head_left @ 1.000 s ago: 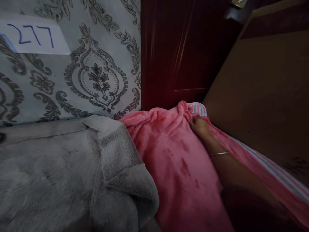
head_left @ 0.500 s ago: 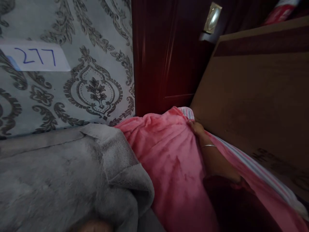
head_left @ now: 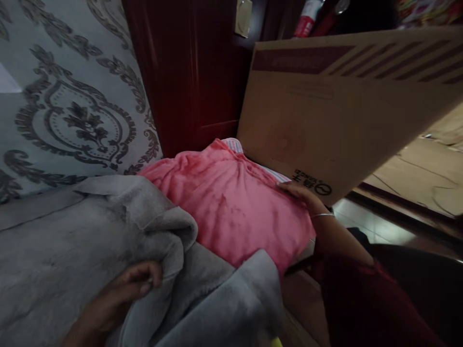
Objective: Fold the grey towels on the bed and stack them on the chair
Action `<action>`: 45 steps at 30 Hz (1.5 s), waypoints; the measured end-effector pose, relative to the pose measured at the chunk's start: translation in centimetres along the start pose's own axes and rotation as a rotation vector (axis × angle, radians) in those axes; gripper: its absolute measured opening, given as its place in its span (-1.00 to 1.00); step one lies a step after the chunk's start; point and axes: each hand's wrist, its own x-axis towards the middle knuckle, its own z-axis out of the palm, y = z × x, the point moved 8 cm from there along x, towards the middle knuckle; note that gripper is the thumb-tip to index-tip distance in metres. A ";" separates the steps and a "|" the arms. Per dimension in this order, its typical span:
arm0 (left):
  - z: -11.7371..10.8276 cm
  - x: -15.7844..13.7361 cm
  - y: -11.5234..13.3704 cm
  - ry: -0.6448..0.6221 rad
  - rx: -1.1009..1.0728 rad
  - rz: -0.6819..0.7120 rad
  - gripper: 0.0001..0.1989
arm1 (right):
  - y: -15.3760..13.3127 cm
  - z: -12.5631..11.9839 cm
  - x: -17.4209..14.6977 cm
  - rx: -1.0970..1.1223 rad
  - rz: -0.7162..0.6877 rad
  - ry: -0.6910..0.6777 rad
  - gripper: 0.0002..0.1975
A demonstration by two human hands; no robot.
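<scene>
A pink plush blanket (head_left: 235, 207) lies bunched in the middle, with a striped edge (head_left: 233, 144) showing at its far corner. My right hand (head_left: 296, 193) rests on the blanket's right side, fingers stretched out over the fabric, a thin bangle at the wrist. On the left spreads a thick grey blanket (head_left: 72, 236), its edge folded over beside the pink one. Above that grey fold is my left hand (head_left: 137, 282), fingers curled toward the thumb. What it pinches, if anything, is too dim to make out. Another grey fold (head_left: 242, 294) overlaps the pink blanket's near edge.
A large cardboard box (head_left: 325, 115) stands behind on the right, close to the pink blanket. A dark red door (head_left: 181, 72) and a patterned wall (head_left: 79, 106) bound the far side. Tiled floor (head_left: 376, 226) shows at the right.
The view has swung right. My right hand has moved from the pink blanket's far corner nearer along its right side. My left hand has come into fuller view over the grey blanket.
</scene>
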 end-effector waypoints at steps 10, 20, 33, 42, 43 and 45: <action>1.8 0.3 1.3 -0.037 -0.194 -0.029 -0.69 | 4.7 -2.8 -8.1 -0.526 0.192 0.172 -0.60; 3.2 0.8 2.6 -0.119 -0.207 0.075 -0.66 | 1.0 -3.2 -11.0 -0.573 0.172 0.287 -0.67; 5.1 -0.8 6.6 -0.081 -0.339 0.335 -0.64 | -22.3 17.5 -22.9 0.237 -0.744 -0.274 -0.49; 4.1 -0.2 4.5 -0.189 -0.185 0.203 -0.60 | -29.0 22.1 -16.2 -0.140 -0.605 -0.316 -0.53; 3.8 -0.1 4.4 -0.188 -0.190 0.193 -0.57 | -29.0 22.6 -16.0 -0.183 -0.609 -0.313 -0.58; 2.8 0.1 4.5 -0.144 -0.207 0.212 -0.50 | -28.7 22.9 -15.5 -0.233 -0.572 -0.274 -0.70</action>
